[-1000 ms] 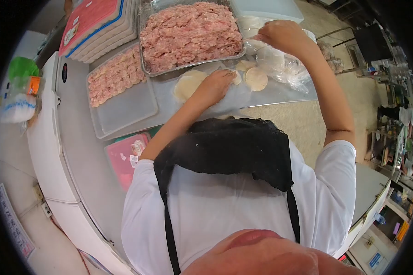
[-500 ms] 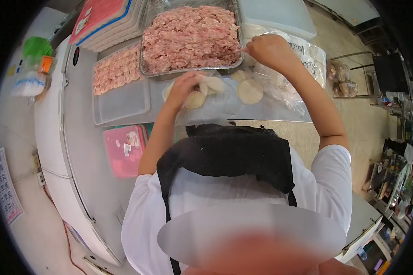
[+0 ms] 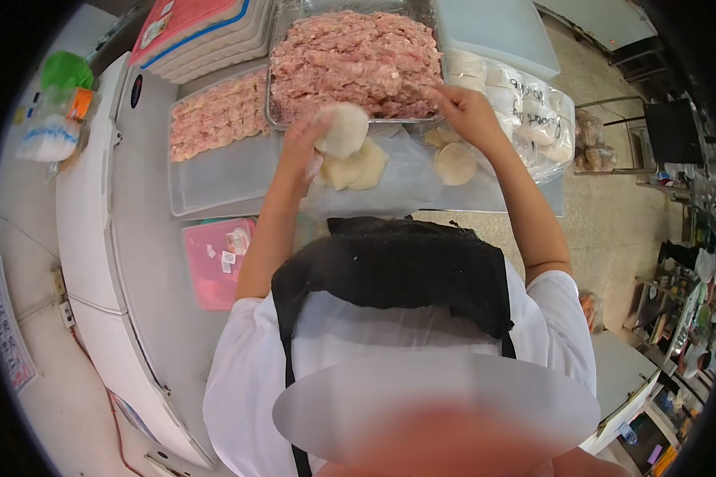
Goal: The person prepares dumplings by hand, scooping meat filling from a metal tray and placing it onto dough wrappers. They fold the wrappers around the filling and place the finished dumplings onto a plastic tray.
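My left hand (image 3: 299, 143) holds a round, pale dough wrapper (image 3: 342, 129) by its left edge, slightly blurred by motion. Below it lies a loose pile of dough wrappers (image 3: 358, 168) on clear plastic. My right hand (image 3: 463, 114) is closed at the right front corner of a metal tray (image 3: 358, 121) heaped with ground meat (image 3: 354, 60). Its fingertips reach over the rim to the meat; whatever they may grip is too small to make out. Beneath that hand sits a smaller stack of wrappers (image 3: 456, 164).
At left, a plastic tray (image 3: 223, 187) holds rows of filled pieces (image 3: 219, 111). Stacked lidded trays (image 3: 203, 40) rise behind it. On the right stand bagged wrapper stacks (image 3: 533, 111) and a translucent lidded container (image 3: 497, 36). A pink-lidded box (image 3: 211, 274) lies nearer my left arm.
My left hand has lifted a wrapper up off the pile toward the meat tray. My right hand has shifted slightly down, staying by the tray corner. The whole view has shifted somewhat.
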`<state>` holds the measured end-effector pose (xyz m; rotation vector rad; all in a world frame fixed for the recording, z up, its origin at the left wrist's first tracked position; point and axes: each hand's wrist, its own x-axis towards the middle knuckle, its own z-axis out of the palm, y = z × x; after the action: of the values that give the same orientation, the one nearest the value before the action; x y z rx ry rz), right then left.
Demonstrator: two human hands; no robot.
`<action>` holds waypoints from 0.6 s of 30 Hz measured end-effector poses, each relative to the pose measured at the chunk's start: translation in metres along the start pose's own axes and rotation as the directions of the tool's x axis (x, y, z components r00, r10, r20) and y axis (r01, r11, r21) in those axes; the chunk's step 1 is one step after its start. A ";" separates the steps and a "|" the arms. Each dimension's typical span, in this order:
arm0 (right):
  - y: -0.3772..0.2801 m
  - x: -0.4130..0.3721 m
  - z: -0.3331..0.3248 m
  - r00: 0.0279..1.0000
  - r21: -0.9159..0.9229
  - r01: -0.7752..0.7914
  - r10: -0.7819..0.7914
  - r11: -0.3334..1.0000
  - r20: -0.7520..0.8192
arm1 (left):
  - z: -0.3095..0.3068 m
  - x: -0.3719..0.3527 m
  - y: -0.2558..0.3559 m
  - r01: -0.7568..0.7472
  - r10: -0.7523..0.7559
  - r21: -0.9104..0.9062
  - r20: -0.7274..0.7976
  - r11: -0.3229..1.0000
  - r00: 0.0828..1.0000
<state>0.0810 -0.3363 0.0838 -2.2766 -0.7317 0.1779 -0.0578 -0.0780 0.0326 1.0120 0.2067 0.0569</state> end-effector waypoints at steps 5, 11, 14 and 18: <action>-0.021 0.015 0.015 0.977 0.349 0.184 -0.132 0.919 -0.166 | 0.025 0.037 0.044 -0.116 0.076 -0.406 -0.114 0.907 0.991; -0.067 0.019 0.041 0.939 -0.186 0.266 -0.298 0.946 -0.172 | 0.051 0.046 0.084 -0.060 -0.063 -0.650 -0.165 0.758 0.984; -0.063 0.016 0.019 0.960 -0.399 0.246 -0.280 0.883 -0.028 | 0.009 0.064 0.075 -0.078 -0.102 -0.700 -0.211 0.710 0.972; -0.050 0.015 -0.044 0.973 -0.694 0.147 0.026 0.705 0.231 | -0.033 0.071 0.070 -0.136 0.006 -0.547 -0.232 0.826 0.973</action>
<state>0.0851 -0.3257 0.1509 -2.9968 -1.1475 0.1352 0.0085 -0.0032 0.0650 0.4170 0.3330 0.2864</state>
